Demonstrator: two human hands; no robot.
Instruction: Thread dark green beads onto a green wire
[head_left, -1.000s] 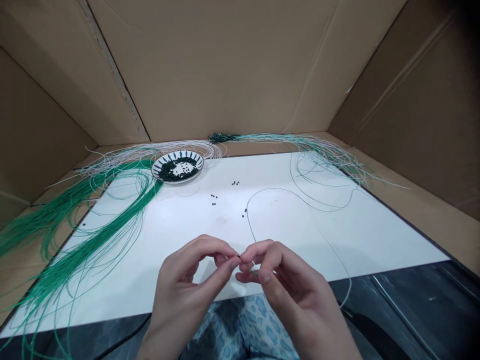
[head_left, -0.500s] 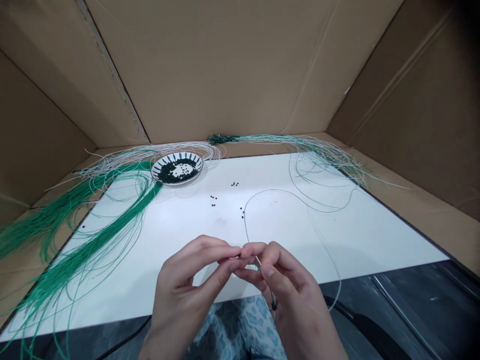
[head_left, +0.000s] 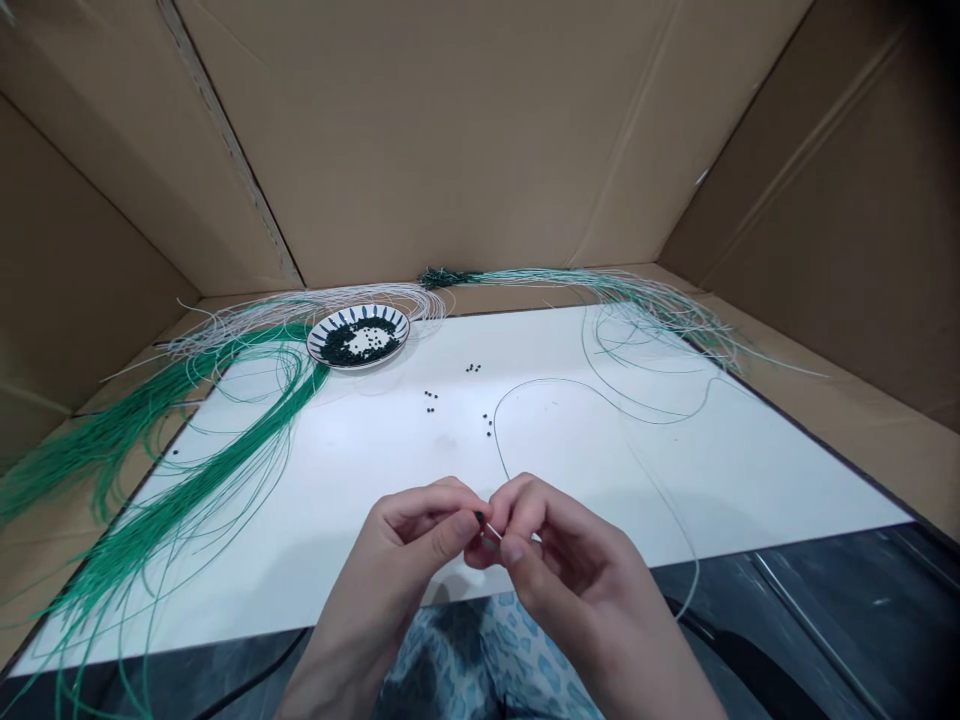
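Between the thumb and fingertips of my left hand point(head_left: 409, 555) is pinched a small dark bead point(head_left: 479, 517). My right hand point(head_left: 574, 565) is closed on a thin white cord point(head_left: 493, 531), whose short end reaches to the bead; whether it passes through the hole is too small to tell. Both hands meet just above the near edge of the white board point(head_left: 360, 430). A thin green thread point(head_left: 497, 440) runs up from behind my right fingers and loops across the board to the right. Several loose dark beads point(head_left: 430, 402) lie beyond my hands.
A striped-rim plate point(head_left: 319, 340) of dark beads stands at the back left. Bundles of green thread point(head_left: 225, 475) and white cord point(head_left: 330, 297) lie around it. Along the back right stretches a beaded bundle of cords point(head_left: 637, 285). Cardboard walls point(head_left: 465, 130) enclose the board.
My left hand's fingers have curled in closer around the bead. My right fingers have shifted their grip, and the cord end now points at the bead. The view has moved slightly.
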